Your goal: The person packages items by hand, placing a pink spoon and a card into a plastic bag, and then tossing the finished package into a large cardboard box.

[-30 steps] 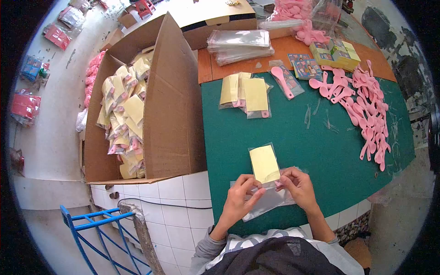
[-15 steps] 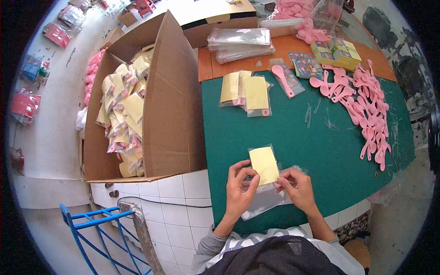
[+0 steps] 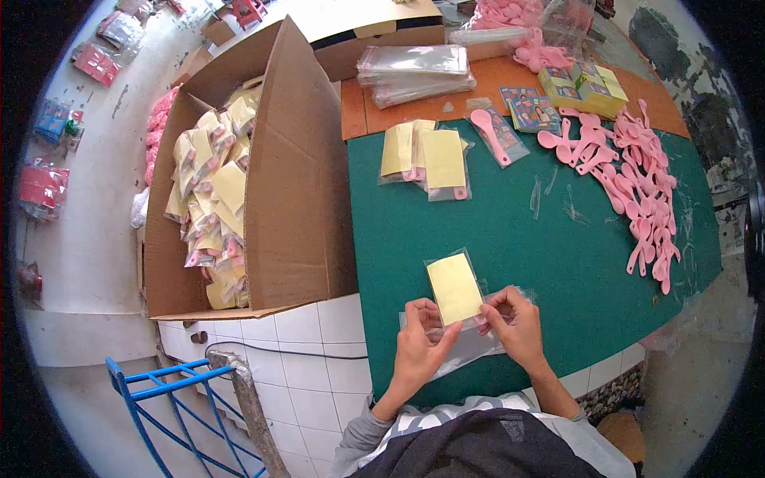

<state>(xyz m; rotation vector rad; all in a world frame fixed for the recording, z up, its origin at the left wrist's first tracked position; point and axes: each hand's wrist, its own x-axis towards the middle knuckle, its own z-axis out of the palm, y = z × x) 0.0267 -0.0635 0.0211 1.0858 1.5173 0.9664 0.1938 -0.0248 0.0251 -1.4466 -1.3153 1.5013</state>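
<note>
A clear plastic bag with a pale yellow card (image 3: 456,288) inside it is held up over the green table top. My left hand (image 3: 422,338) has its thumb and fingers closed at the bag's lower left end. My right hand (image 3: 516,325) pinches the lower right corner between thumb and finger. Under both hands lie flat clear bags (image 3: 472,348), partly covered by the fingers. Whatever sits behind the card is hidden.
Left of the table stands a cardboard box (image 3: 291,183) with many card packets (image 3: 209,191). Packed spoons (image 3: 445,163), one bagged pink spoon (image 3: 490,137), loose pink spoons (image 3: 637,187), card stacks (image 3: 586,89) and bag stacks (image 3: 414,72) lie farther back. A blue metal frame (image 3: 171,390) stands lower left.
The left hand's raised fingers have come down and its thumb has shifted to the bag's lower edge. The bag has tilted slightly and moved a little left. The right hand keeps its pinch.
</note>
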